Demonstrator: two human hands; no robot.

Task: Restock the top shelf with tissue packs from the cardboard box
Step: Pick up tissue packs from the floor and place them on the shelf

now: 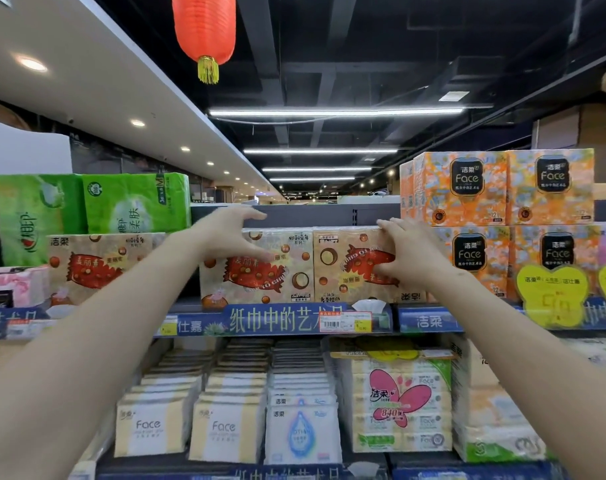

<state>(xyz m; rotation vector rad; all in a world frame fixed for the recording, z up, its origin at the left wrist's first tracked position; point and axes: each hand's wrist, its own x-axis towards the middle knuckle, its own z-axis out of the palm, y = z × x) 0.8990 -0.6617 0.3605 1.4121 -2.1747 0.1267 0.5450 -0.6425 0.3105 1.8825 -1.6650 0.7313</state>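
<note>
Top shelf: we see beige packs, green packs at left, orange packs stacked at right.
Lower shelf: white packs (in rows).

Bright ceiling strip lights; wide-angle edge bending; forearms slightly blurred.

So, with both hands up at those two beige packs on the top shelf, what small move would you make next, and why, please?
Probably nudge the right beige pack straight back and let go. The right hand lies flat on its front, the left hand hovers spread and open by the left beige pack, and both packs already sit side by side on the top shelf.
</note>
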